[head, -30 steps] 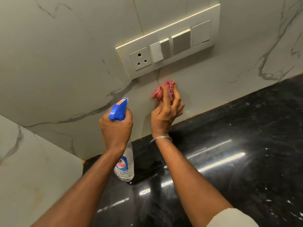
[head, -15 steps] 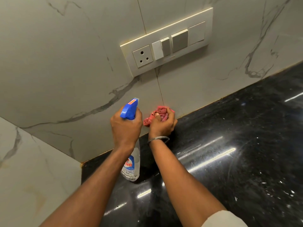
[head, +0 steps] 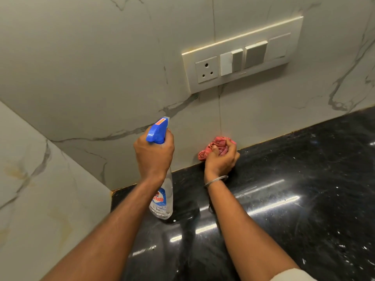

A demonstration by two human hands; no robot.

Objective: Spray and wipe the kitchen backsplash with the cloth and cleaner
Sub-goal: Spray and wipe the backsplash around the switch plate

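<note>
The left hand (head: 154, 157) was curled round the neck of the spray bottle (head: 162, 199), held above the black countertop (head: 304, 179) with its blue head facing the marble backsplash (head: 101, 67). The clear plastic bottle was probably light and stiff, and best gripped at the neck. Further right, the right hand (head: 221, 161) clutched the bunched pink cloth (head: 215, 146) against the backsplash's bottom edge. The cloth looked soft and crushable, so a full-palm grip would likely suit it.

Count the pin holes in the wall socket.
3, all on the socket: top hole, lower left hole, lower right hole. None appears hidden.
</note>
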